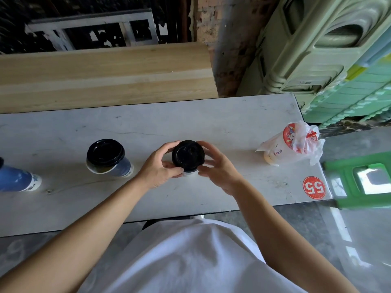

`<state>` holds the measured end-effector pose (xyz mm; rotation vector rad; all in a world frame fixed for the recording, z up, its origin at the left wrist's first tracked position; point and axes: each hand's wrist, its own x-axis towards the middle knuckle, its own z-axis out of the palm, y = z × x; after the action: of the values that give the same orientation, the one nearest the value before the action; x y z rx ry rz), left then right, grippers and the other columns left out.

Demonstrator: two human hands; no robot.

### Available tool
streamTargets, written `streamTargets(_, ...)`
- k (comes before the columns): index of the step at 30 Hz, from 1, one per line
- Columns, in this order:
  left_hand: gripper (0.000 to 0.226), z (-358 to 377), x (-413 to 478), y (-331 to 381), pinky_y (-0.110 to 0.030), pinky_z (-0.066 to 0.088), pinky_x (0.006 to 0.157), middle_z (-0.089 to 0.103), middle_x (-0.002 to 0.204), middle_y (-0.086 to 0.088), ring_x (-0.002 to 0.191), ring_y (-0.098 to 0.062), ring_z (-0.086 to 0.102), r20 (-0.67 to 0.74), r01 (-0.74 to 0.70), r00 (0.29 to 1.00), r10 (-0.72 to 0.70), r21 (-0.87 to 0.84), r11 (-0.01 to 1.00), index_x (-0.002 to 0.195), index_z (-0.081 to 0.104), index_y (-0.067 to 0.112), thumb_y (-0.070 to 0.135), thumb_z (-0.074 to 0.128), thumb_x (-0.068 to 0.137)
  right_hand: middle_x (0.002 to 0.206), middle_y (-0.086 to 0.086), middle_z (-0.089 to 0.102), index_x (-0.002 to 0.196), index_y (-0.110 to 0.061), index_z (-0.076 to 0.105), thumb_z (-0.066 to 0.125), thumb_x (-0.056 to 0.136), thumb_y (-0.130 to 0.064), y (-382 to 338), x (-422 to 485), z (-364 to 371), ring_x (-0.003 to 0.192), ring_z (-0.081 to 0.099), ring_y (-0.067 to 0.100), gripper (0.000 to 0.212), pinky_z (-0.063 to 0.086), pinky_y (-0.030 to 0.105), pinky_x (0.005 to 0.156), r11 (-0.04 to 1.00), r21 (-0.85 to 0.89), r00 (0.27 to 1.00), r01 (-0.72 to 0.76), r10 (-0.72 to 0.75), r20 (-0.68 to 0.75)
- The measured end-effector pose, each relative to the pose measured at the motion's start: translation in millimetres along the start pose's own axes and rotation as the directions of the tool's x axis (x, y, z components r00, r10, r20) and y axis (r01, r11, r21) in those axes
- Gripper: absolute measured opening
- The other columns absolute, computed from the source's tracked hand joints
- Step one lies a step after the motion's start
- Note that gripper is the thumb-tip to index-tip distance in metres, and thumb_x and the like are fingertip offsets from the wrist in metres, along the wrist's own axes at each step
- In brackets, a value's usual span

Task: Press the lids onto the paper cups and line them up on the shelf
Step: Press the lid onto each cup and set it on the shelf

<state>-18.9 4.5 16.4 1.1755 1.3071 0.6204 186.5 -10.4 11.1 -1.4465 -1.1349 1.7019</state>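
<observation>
Two hands met on one black lid [188, 156]. The left hand [160, 166] held its grip with thumb and fingers curled round the lid's left edge, and the right hand [220, 168] pinched the right edge with curled fingers. The lid sat on top of a paper cup [189, 174], of which only a pale sliver showed under the rim between the two thumbs. That cup stood near the middle of the white surface [211, 123]. Whether the lid was fully seated could not be told.

Three cups stood in a row. To the left of the held one, a second cup [121, 168], dark blue and white, carried its own lid [105, 153]. A third cup [19, 178], blue, was cut off by the left edge. Near the right end lay one plastic bag [296, 144] with a drink cup inside, and nearer the person was one red sticker [313, 187] reading 55. One green stool [342, 176] stood past that end. One wooden shelf [105, 77] ran behind the far edge.
</observation>
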Motion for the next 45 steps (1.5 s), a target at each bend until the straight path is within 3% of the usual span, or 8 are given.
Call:
streamTargets(4, 0.074, -9, -2, -1, -0.034, 0.062, 0.075, 0.052, 0.137, 0.01, 0.087, -0.026, 0.073, 0.024, 0.026, 0.999, -0.025, -0.014, 1.0, 0.141, 0.05, 0.028, -0.006, 0.075, 0.081, 0.14, -0.02, 0.054, 0.134, -0.043, 0.047, 0.052, 0.095, 0.005, -4, 2, 2, 0.118, 0.061, 0.015, 0.062, 0.056, 0.044, 0.09, 0.997, -0.009, 0.991, -0.074, 0.074, 0.11)
streamTargets(10, 0.076, -6, 1, 1, -0.038, 0.062, 0.082, 0.053, 0.133, 0.019, 0.087, -0.027, 0.075, 0.052, -0.028, 0.998, 0.026, 0.056, 0.998, 0.121, 0.049, 0.055, -0.002, 0.077, 0.079, 0.137, -0.009, 0.056, 0.131, -0.034, 0.045, 0.052, 0.09, 0.012, -19, 4, -7, 0.1, 0.062, 0.017, 0.062, 0.054, 0.039, 0.081, 0.993, -0.063, 0.984, -0.102, 0.11, 0.137)
streamTargets(16, 0.085, 8, -4, -21, -0.045, 0.062, 0.082, 0.053, 0.135, 0.005, 0.085, -0.026, 0.073, -0.064, 0.003, 0.998, -0.006, -0.052, 0.999, 0.142, 0.045, 0.041, 0.01, 0.085, 0.074, 0.13, -0.004, 0.059, 0.134, -0.035, 0.043, 0.077, 0.079, -0.006, -27, 10, -1, 0.106, 0.065, 0.029, 0.071, 0.054, 0.032, 0.072, 0.959, -0.278, 0.994, -0.057, 0.08, 0.07)
streamTargets(21, 0.089, 14, 5, -29, -0.042, 0.06, 0.086, 0.055, 0.126, 0.017, 0.08, -0.018, 0.073, -0.103, -0.057, 0.993, 0.056, -0.003, 0.998, 0.144, 0.046, 0.033, 0.015, 0.09, 0.069, 0.136, 0.002, 0.046, 0.149, -0.034, 0.031, 0.09, 0.068, -0.035, -38, 23, 12, 0.117, 0.047, 0.016, 0.1, 0.052, 0.038, 0.096, 0.775, -0.631, 1.0, -0.011, 0.014, 0.0)
streamTargets(28, 0.08, 2, 43, -40, -0.031, 0.059, 0.076, 0.066, 0.109, 0.013, 0.077, -0.01, 0.069, -0.107, -0.098, 0.989, 0.099, 0.011, 0.995, 0.132, 0.056, 0.041, 0.012, 0.091, 0.066, 0.135, 0.003, 0.044, 0.143, -0.028, 0.037, 0.087, 0.068, -0.031, -65, 51, 22, 0.115, 0.053, 0.025, 0.09, 0.056, 0.041, 0.083, 0.608, -0.791, 0.997, -0.07, 0.067, -0.037)
streamTargets(33, 0.095, -20, 82, -75, -0.045, 0.053, 0.095, 0.063, 0.13, 0.004, 0.112, -0.023, 0.063, -0.114, -0.129, 0.979, 0.171, 0.305, 0.943, 0.133, 0.054, 0.036, 0.063, 0.083, 0.046, 0.125, 0.002, 0.046, 0.133, -0.02, 0.043, 0.087, 0.06, -0.038, -94, 99, 35, 0.117, 0.049, 0.024, 0.087, 0.051, 0.038, 0.09, 0.318, -0.944, 0.982, -0.083, 0.189, -0.023)
streamTargets(38, 0.122, -25, 96, -102, -0.069, 0.031, 0.106, 0.035, 0.157, -0.019, 0.138, -0.049, 0.037, -0.256, 0.114, 0.963, 0.088, 0.677, 0.727, 0.147, 0.04, 0.025, 0.069, 0.086, 0.043, 0.127, 0.003, 0.048, 0.129, -0.017, 0.046, 0.083, 0.064, -0.038, -133, 150, 39, 0.117, 0.05, 0.027, 0.078, 0.05, 0.037, 0.091, 0.186, -0.982, 0.978, -0.033, 0.209, 0.007)
streamTargets(45, 0.099, 11, 118, -108, -0.067, 0.019, 0.114, 0.021, 0.16, -0.028, 0.146, -0.05, 0.024, -0.459, 0.317, 0.888, 0.017, 0.64, 0.7, 0.152, 0.033, 0.002, 0.063, 0.066, 0.08, 0.147, 0.008, 0.04, 0.155, -0.022, 0.024, 0.081, 0.074, -0.032, -181, 213, 28, 0.133, 0.043, 0.03, 0.099, 0.042, 0.04, 0.105, 0.191, -0.981, 0.999, 0.041, 0.007, 0.043)
